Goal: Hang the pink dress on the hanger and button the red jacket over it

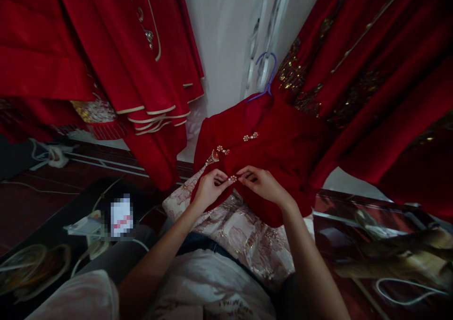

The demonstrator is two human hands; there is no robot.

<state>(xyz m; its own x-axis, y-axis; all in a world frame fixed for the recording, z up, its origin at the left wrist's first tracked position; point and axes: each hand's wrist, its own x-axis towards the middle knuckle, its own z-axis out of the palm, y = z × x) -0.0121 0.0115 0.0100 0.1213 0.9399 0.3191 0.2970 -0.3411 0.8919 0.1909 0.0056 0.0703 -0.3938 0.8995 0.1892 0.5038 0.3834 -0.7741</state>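
A red jacket [283, 145] on a purple hanger [271, 77] is spread across my lap, over a pale floral brocade cloth [247, 235]. Small beaded flower fasteners [250, 136] run down its front, and a beaded tassel ornament [213, 157] sits at the left. With thumb and fingers pinched, my left hand [212, 188] grips one side of a beaded flower fastener [232, 179] near the hem. On its other side, my right hand [262, 184] pinches the same fastener or the cloth beside it; the fingers hide which.
Red garments [134, 51] with pale piping hang at the left. More red garments [385, 74] with gold embroidery hang at the right. A dark surface at lower left bears a white device [87, 228] and a blurred clear bag [35, 268]. A white cable loop [406, 291] lies lower right.
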